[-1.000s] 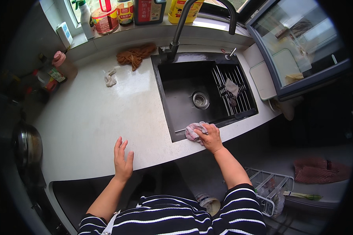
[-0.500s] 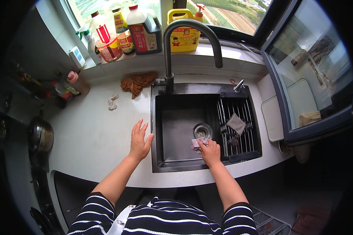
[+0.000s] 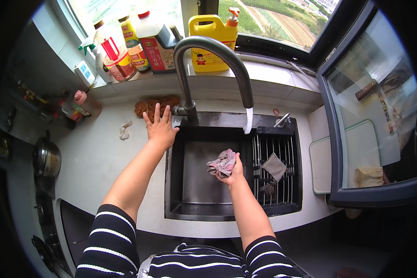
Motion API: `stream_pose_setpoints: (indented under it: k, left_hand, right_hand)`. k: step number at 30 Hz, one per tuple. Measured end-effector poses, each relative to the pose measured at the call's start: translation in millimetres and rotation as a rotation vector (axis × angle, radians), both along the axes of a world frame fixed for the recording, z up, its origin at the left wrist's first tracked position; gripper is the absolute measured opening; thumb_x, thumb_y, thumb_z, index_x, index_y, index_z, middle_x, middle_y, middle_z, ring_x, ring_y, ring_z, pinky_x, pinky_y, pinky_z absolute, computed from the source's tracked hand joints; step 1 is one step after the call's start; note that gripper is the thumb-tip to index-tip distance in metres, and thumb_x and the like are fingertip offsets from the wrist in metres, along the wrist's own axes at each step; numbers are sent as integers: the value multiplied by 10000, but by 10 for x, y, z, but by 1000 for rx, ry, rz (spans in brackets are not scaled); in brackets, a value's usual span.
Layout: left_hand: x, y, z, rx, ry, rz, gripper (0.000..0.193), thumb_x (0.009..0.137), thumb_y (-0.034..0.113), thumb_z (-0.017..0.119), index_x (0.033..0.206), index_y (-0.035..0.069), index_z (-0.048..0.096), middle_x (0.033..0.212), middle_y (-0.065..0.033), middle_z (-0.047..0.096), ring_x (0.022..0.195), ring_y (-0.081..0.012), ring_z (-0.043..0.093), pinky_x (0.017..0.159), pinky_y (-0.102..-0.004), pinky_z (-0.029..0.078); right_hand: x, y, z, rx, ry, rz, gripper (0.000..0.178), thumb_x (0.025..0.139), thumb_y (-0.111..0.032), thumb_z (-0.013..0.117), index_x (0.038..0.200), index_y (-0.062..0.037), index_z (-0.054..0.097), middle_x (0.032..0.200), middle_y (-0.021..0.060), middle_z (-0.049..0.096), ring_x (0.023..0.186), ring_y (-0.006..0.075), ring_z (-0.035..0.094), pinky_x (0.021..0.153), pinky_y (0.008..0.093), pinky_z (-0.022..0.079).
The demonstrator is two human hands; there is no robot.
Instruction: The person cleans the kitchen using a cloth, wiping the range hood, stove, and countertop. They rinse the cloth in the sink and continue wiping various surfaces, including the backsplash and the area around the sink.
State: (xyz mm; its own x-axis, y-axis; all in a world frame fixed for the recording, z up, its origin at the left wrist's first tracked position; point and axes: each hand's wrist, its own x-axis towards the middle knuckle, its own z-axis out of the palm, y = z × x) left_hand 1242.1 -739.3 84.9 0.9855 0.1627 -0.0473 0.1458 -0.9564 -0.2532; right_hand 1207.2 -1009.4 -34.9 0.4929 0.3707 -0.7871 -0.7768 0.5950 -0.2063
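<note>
A crumpled pink-and-grey cloth (image 3: 223,162) rests in my right hand (image 3: 235,174), whose fingers curl under it above the basin of the dark sink (image 3: 172,190). My left hand (image 3: 162,133) reaches forward with fingers spread and nothing in it. Its fingertips are close to the side lever (image 3: 180,110) of the tall grey faucet (image 3: 185,76); whether they touch it I cannot tell. A white stream of water (image 3: 249,121) falls from the spout, to the far right of the cloth. Behind my left fingers lies a brown rag (image 3: 146,107).
A drying rack (image 3: 277,190) spans the sink's right side, bearing a grey scouring cloth (image 3: 274,167) and a dark scrubber (image 3: 267,187). Several bottles and a yellow jug (image 3: 211,59) line the windowsill. An open window pane (image 3: 375,116) juts in at right. A small white rag (image 3: 124,130) lies left.
Water now runs from the faucet. My left hand has moved forward to the lever. My right hand has lifted the cloth from beside the drain and turned palm up.
</note>
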Motion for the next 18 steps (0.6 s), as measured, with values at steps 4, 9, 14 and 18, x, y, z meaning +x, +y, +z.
stream_pose_setpoints:
  k: [4, 9, 14, 18]
  left_hand:
    - [-29, -226, 162, -585, -194, -94, 610, 913, 431, 597, 1389, 68, 481, 1565, -94, 267, 1461, -355, 154, 1075, -689, 163]
    - [149, -1242, 1087, -2088, -210, -414, 819, 867, 388, 683, 1493, 54, 274, 1507, -136, 361, 1417, -269, 274, 1154, -415, 170]
    - [52, -1431, 1322, -2209, -112, -400, 649, 895, 416, 645, 1387, 60, 415, 1306, -98, 536, 1230, -172, 435, 1108, -362, 224]
    - [-244, -1238, 1303, -2196, -141, -370, 587, 918, 447, 594, 1342, 57, 482, 1198, -100, 584, 1198, -172, 470, 1071, -353, 257]
  right_hand:
    - [81, -130, -137, -28, 14, -34, 717, 792, -828, 401, 1184, -249, 559, 1160, 65, 594, 995, 312, 582, 700, 403, 424]
    - [243, -245, -101, -89, 73, -79, 706, 789, -797, 460, 1189, -225, 568, 1198, 86, 579, 1048, 312, 534, 745, 414, 423]
    - [279, -225, -190, -118, 115, -88, 705, 768, -754, 558, 1194, -193, 546, 1213, 109, 565, 1060, 319, 542, 763, 420, 431]
    - [180, -143, -119, -100, 78, -86, 698, 786, -718, 568, 1183, -144, 551, 1180, 137, 583, 1015, 335, 563, 737, 413, 455]
